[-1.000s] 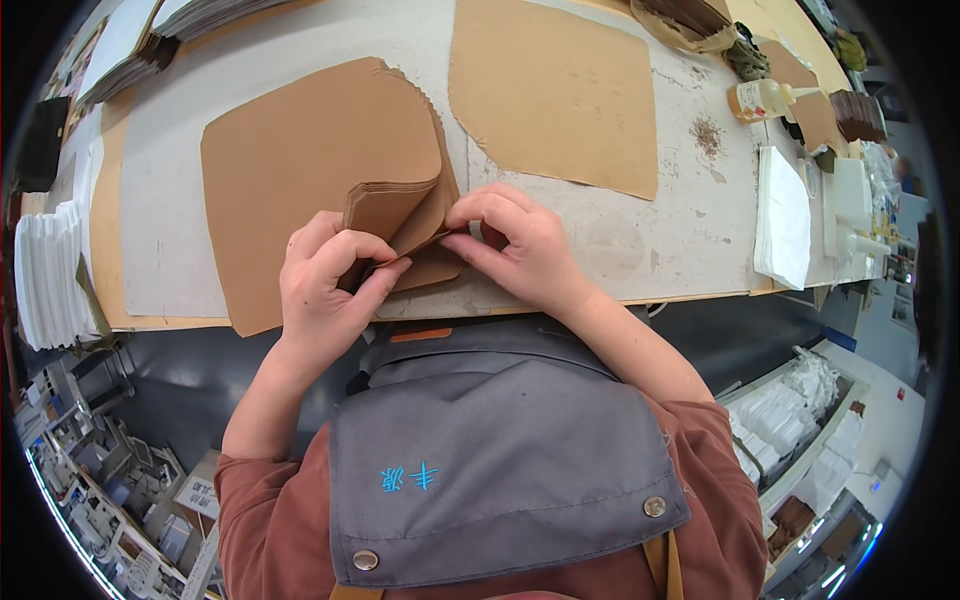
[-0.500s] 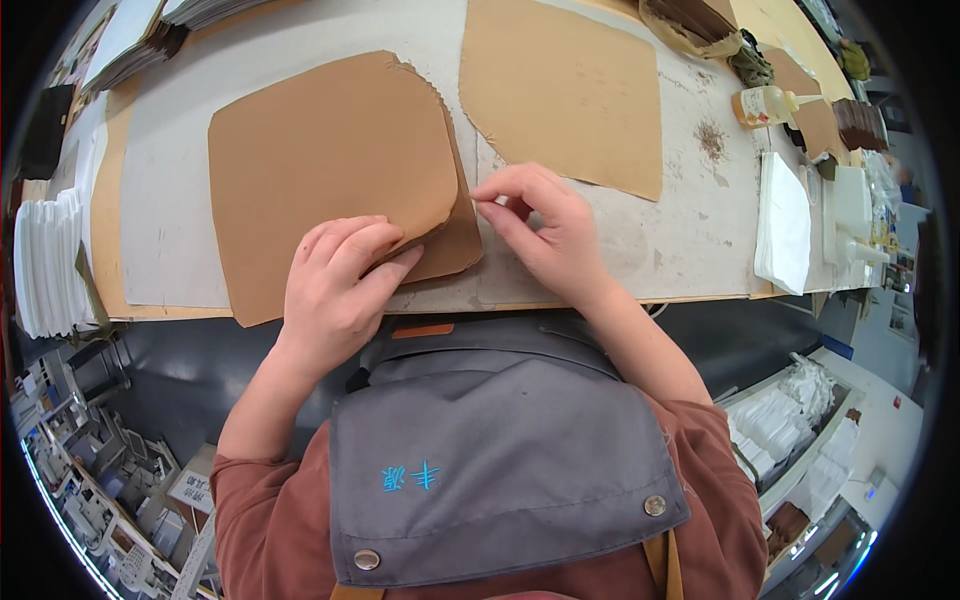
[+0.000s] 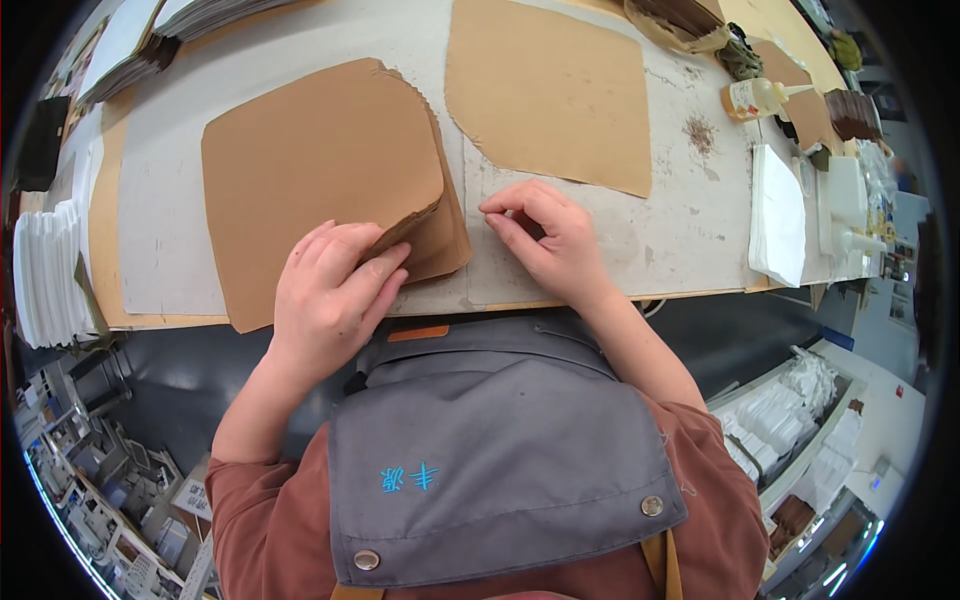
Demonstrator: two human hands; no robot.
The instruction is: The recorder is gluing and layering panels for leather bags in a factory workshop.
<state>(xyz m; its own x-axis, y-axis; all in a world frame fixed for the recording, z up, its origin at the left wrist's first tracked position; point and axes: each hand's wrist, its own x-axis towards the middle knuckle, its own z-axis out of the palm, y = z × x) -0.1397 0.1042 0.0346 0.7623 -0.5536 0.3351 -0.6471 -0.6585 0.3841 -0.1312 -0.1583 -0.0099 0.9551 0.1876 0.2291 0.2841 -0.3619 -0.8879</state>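
A stack of brown cut fabric pieces (image 3: pixel 310 150) lies on the worktable, its far right edge slightly frayed. My left hand (image 3: pixel 335 275) grips the near edge, with the thumb under the upper layers. Those layers are raised at the near right corner, and a gap shows above the lower layers (image 3: pixel 440 250). Just to the right of the stack, my right hand (image 3: pixel 545 235) is closed in a pinch, apart from the fabric. Whether anything thin sits between its fingertips is too small to tell. Farther off lies a flat tan fabric piece (image 3: pixel 550 95).
A bottle of yellow liquid with a nozzle (image 3: pixel 755 99) stands at the right, beyond folded white cloth (image 3: pixel 778 215). Brown crumbs (image 3: pixel 699 134) are scattered nearby. White folded pieces (image 3: pixel 48 270) are stacked at the left. The table's front edge (image 3: pixel 540 303) runs close to my body.
My right hand has moved a little to the right, away from the stack's edge. My left hand has raised the upper layers, widening the gap. The whole view has shifted slightly.
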